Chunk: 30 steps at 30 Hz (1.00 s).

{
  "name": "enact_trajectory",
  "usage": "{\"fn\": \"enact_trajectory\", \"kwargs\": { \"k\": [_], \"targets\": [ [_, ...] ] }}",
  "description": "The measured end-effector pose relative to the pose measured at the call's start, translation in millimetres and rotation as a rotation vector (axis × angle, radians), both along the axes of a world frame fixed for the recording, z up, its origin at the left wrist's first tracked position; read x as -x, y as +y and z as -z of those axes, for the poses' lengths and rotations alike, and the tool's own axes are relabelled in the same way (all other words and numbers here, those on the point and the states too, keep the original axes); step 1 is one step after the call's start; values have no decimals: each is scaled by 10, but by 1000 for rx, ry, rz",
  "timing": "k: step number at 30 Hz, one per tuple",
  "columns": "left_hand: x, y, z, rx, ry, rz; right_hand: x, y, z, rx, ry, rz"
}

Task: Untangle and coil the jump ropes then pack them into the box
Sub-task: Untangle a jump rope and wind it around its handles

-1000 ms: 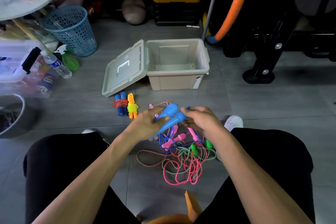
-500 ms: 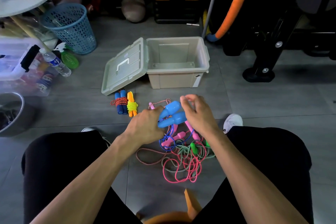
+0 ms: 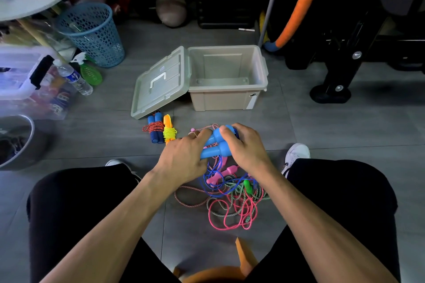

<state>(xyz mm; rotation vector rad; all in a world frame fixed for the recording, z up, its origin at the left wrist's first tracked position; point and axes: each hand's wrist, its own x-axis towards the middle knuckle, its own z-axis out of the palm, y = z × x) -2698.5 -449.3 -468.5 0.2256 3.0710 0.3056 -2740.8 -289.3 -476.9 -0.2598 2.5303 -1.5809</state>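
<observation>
My left hand [image 3: 184,156] and my right hand [image 3: 241,147] both grip a pair of light-blue jump-rope handles [image 3: 215,145], held side by side above the floor. Their blue cord [image 3: 213,172] hangs down into a tangled pile of ropes [image 3: 230,200] with pink, green and striped cords and pink and green handles, between my knees. Two coiled ropes lie on the floor to the left: one with dark-blue handles [image 3: 154,130] and one orange with yellow cord [image 3: 169,131]. The beige box [image 3: 230,96] stands open and empty beyond, its lid [image 3: 158,82] leaning at its left side.
A blue mesh basket [image 3: 92,32], a water bottle [image 3: 74,78] and a green spray bottle [image 3: 88,71] stand at the left beside a clear storage bin [image 3: 25,80]. A black equipment base [image 3: 331,92] stands right of the box. My white shoe [image 3: 296,154] is on the floor at the right.
My right hand moved from above the blue handles down onto their far ends. Both handles now lie together, parallel, and sit slightly higher and farther from me.
</observation>
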Motion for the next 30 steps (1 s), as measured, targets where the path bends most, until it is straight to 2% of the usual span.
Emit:
{"fn": "enact_trajectory", "kwargs": {
  "k": [4, 7, 12, 15, 19, 22, 30],
  "targets": [
    [44, 36, 57, 28, -22, -171, 48, -12, -39, 26, -55, 40],
    [74, 2, 87, 37, -138, -156, 78, -6, 11, -44, -134, 48],
    [130, -193, 27, -306, -357, -146, 242, 164, -40, 36, -274, 43],
    [113, -265, -29, -426, -517, -120, 271, 268, -76, 31, -291, -124],
    [40, -326, -12, -616, -642, -111, 264, 422, -131, -39, -319, -257],
    [12, -381, -8, -702, -669, -133, 264, 525, -157, -74, -259, -281],
    [-43, -262, -71, -1131, -642, -286, 250, 546, -41, -61, -177, -127]
  ]
}}
